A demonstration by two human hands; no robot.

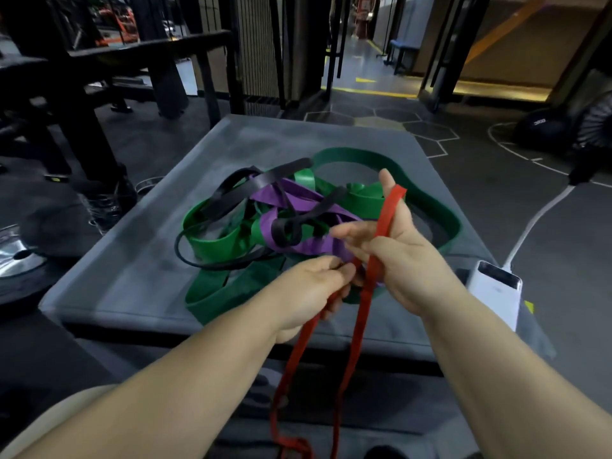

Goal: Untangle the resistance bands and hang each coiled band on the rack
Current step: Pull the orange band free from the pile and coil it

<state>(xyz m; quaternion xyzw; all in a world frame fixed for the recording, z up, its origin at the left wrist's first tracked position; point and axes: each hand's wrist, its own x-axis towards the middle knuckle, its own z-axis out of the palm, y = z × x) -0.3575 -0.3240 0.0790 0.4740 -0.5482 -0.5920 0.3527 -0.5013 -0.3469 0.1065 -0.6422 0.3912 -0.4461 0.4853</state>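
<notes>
A red band (pixel 359 313) runs over my right hand (pixel 397 246), looped past the raised thumb and across the palm, then hangs down in front of the platform to a loose end near the floor. My left hand (pixel 308 293) pinches the other strand of the same red band just below and left of the right hand. Behind both hands a tangle lies on the grey padded platform (pixel 126 270): a wide dark green band (pixel 427 200), a bright green band (pixel 215 240), a purple band (pixel 298 197) and a thin black band (pixel 245 190), all woven together.
A white power bank (pixel 496 293) with a white cable sits at the platform's right edge. Black gym frames and posts (pixel 82 104) stand to the left and behind. A weight plate (pixel 16 260) lies on the floor at left. Dark floor with hexagon markings stretches to the right.
</notes>
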